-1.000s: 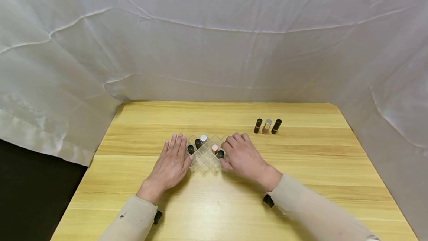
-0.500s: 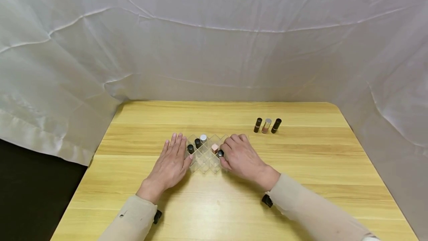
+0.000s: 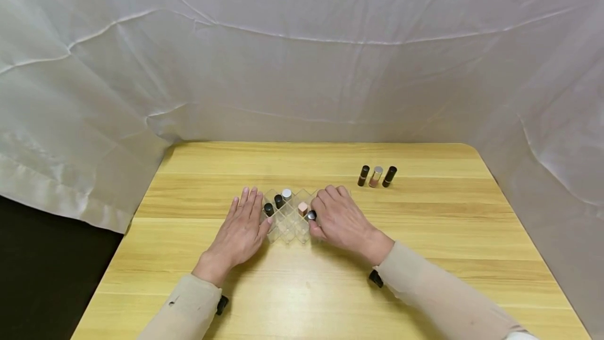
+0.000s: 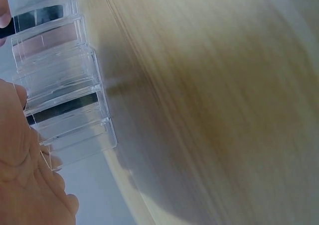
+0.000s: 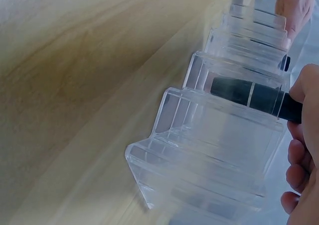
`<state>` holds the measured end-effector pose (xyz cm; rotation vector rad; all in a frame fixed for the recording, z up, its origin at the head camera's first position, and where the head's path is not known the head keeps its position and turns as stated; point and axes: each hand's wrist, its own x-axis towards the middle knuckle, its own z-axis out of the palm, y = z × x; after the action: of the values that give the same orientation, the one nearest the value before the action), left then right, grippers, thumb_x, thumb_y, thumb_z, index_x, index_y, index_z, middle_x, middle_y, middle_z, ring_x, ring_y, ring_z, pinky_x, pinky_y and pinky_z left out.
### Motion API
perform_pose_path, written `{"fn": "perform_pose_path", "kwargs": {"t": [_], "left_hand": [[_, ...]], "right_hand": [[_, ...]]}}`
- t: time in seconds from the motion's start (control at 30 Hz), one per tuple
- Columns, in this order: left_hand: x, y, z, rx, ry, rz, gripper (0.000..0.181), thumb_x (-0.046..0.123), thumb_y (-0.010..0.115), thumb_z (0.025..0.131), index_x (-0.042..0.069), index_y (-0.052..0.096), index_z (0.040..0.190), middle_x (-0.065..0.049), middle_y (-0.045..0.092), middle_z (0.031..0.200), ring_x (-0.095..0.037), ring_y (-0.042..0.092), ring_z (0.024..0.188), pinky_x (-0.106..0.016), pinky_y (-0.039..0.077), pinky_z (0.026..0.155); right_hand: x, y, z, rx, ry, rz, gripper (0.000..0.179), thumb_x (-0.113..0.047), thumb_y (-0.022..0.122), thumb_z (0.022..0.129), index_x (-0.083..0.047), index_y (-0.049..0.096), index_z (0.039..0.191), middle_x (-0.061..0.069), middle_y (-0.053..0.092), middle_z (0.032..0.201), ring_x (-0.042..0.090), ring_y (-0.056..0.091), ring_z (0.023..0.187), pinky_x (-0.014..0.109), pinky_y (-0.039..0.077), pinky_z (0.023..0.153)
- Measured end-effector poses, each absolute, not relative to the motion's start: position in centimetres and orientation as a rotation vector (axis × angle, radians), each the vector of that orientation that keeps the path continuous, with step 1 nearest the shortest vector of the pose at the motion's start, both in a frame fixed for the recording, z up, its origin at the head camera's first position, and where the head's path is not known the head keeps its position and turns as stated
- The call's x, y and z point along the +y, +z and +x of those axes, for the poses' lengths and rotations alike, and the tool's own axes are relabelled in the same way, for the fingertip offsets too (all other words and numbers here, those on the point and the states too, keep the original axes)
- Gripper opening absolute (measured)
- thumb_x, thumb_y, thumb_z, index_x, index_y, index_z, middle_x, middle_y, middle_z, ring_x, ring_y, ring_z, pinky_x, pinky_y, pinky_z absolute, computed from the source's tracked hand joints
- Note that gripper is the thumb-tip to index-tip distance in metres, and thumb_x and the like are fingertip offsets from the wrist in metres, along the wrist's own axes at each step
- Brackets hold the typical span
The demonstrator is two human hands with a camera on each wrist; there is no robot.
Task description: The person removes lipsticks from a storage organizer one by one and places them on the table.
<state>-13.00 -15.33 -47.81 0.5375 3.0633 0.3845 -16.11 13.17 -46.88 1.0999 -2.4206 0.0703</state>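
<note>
A clear lipstick organizer [image 3: 288, 233] with diamond-shaped compartments stands on the table between both hands. My right hand [image 3: 340, 220] pinches the cap end of a black lipstick [image 5: 241, 93] between thumb and fingers. Its lower part is inside a compartment, short of the organizer's base in the right wrist view. Fingers straight, my left hand [image 3: 243, 232] lies along the organizer's left side, thumb at its edge. Inside the organizer, a pink-topped lipstick [image 3: 303, 208] is beside the held one. Two black-capped tubes, one of them this tube [image 3: 269, 209], and a white-capped one [image 3: 286, 193] fill compartments toward the left.
Farther back on the right, two black lipsticks, the nearer to the middle being this lipstick [image 3: 363, 176], and a silver-capped tube [image 3: 375, 177] between them stand in a row on the wooden table [image 3: 302, 298]. Pale fabric [image 3: 302, 67] hangs behind the table and along its sides.
The black lipstick in my right hand has tilted slightly, its cap top now showing a bright reflection. The right hand has shifted a little left; the left hand stays put.
</note>
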Motion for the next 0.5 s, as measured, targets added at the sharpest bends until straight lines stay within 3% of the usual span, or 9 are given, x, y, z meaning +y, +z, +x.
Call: {"fn": "perform_pose_path", "kwargs": {"t": [0.5], "left_hand": [[-15.45,-47.86,-13.0,3.051,0.393,0.536,0.073,0.047,0.035,0.114,-0.001,0.017,0.167,-0.021,0.016,0.175,-0.034,0.004,0.164,-0.054,0.007,0.134]], "right_hand": [[13.14,-46.67,-16.09,-2.467,0.097,1.086,0.024,-0.036,0.06,0.096,-0.014,0.054,0.088,-0.001,0.043,0.082,0.02,0.037,0.078,0.034,0.034,0.072]]}}
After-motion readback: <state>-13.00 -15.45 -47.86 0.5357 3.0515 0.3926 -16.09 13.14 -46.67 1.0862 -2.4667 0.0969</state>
